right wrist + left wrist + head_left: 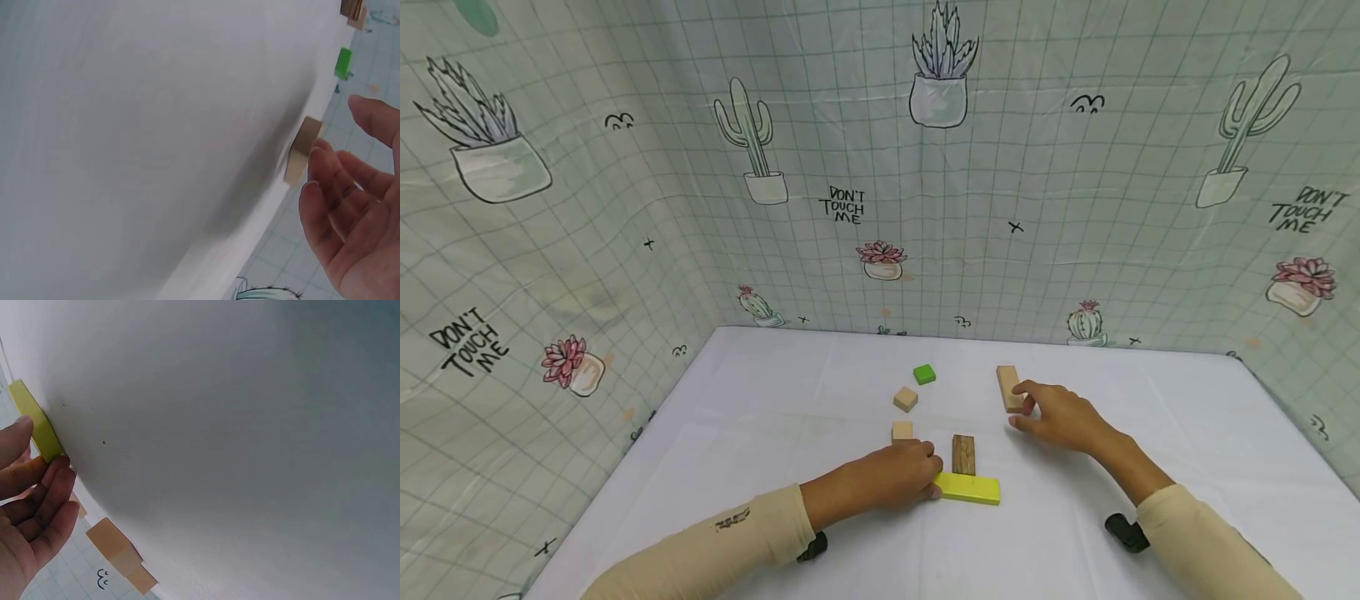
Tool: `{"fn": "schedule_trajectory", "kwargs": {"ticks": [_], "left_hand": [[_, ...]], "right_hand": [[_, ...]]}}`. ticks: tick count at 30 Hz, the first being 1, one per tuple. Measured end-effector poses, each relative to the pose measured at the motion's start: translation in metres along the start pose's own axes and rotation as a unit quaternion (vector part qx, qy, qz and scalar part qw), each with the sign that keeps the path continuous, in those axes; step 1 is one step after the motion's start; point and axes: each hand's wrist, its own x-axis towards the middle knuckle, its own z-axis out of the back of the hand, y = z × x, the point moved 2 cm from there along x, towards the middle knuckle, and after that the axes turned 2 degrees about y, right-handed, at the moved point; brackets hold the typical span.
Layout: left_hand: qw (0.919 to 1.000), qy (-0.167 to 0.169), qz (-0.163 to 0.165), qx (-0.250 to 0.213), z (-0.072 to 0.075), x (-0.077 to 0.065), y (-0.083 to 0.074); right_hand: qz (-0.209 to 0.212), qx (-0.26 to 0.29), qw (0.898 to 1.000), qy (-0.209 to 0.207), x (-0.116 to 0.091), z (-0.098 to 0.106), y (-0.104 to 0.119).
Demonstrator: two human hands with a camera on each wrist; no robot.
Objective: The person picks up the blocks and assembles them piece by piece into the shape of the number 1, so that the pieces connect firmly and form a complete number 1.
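Observation:
A flat yellow wooden block (968, 488) lies crosswise on the white table. My left hand (886, 477) pinches its left end between thumb and fingers. Against its far side, or very close to it, sits a dark-grained brown block (963, 455). Farther right lies a long pale wooden block (1008, 388). My right hand (1063, 417) is at its near end, thumb and fingers apart; whether the fingertips touch it is hard to tell. In the right wrist view, the pale block (304, 150) shows just beyond the fingertips.
Beyond my left hand lie two small pale blocks, one (902, 431) partly behind the fingers and one (906, 399) farther back. A small green block (924, 374) is behind them. Printed cloth (955, 183) hangs around the table (760, 375). Black devices (1126, 533) sit under both wrists.

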Motion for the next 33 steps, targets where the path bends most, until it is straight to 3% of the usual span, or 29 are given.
{"fn": "schedule_trajectory", "kwargs": {"ticks": [12,22,33], "left_hand": [[0.9997,-0.014,-0.01,0.019,0.001,0.0,-0.001],[0.9999,-0.008,-0.004,0.005,0.0,-0.002,0.0],[0.9994,-0.023,-0.013,0.021,-0.001,0.0,0.001]], "right_hand": [[-0.023,0.007,0.999,0.032,0.011,0.0,-0.025],[-0.027,0.038,0.998,0.047,0.021,-0.001,-0.029],[-0.033,0.054,0.996,0.07,0.03,0.002,-0.03]]}}
